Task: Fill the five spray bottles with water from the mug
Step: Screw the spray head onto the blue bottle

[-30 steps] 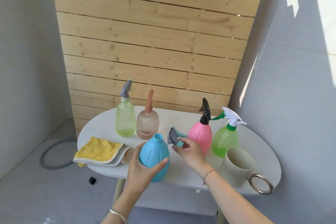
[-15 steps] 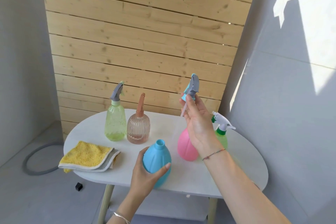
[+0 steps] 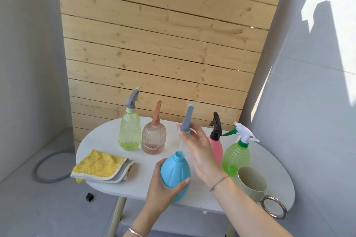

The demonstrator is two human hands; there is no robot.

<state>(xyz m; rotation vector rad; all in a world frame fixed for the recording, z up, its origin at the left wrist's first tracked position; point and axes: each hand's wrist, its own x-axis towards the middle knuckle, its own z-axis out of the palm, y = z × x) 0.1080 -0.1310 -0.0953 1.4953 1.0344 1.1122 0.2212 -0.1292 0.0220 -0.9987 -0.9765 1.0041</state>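
At lower centre of the frame, the round blue plastic spray bottle (image 3: 174,174) is gripped by the left hand (image 3: 161,190), fingers and thumb curled round its body; its neck is uncapped. Just above, the grey trigger spray head (image 3: 187,119) is pinched upright in the right hand (image 3: 202,154). The cream mug with a metal ring handle (image 3: 252,181) is seen at lower right on the white oval table (image 3: 134,188), beside a green ribbed bottle (image 3: 235,157).
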